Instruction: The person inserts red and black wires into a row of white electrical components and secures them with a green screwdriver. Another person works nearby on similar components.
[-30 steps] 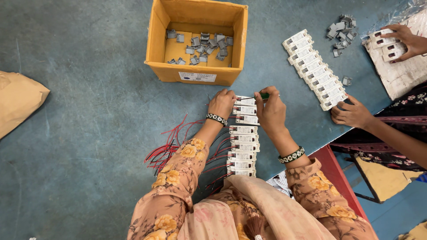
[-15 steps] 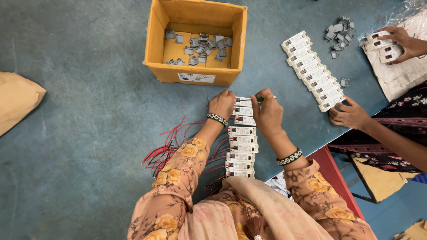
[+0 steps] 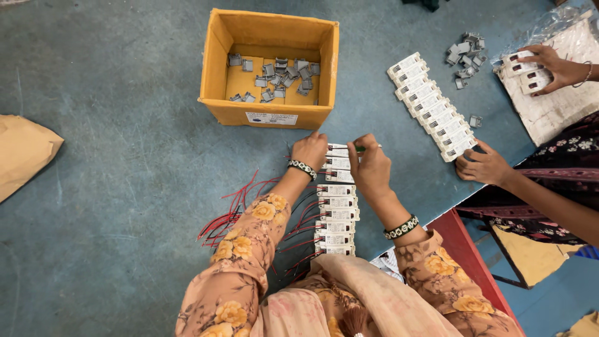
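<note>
Right hand (image 3: 372,170) keeps a narrow grip on a thin green-tipped tool (image 3: 368,148), tip over the top white block in the row of blocks (image 3: 337,200) near the bench's near edge. Left hand (image 3: 310,150), wrist bent, fingers curled, presses that block's other side.
</note>
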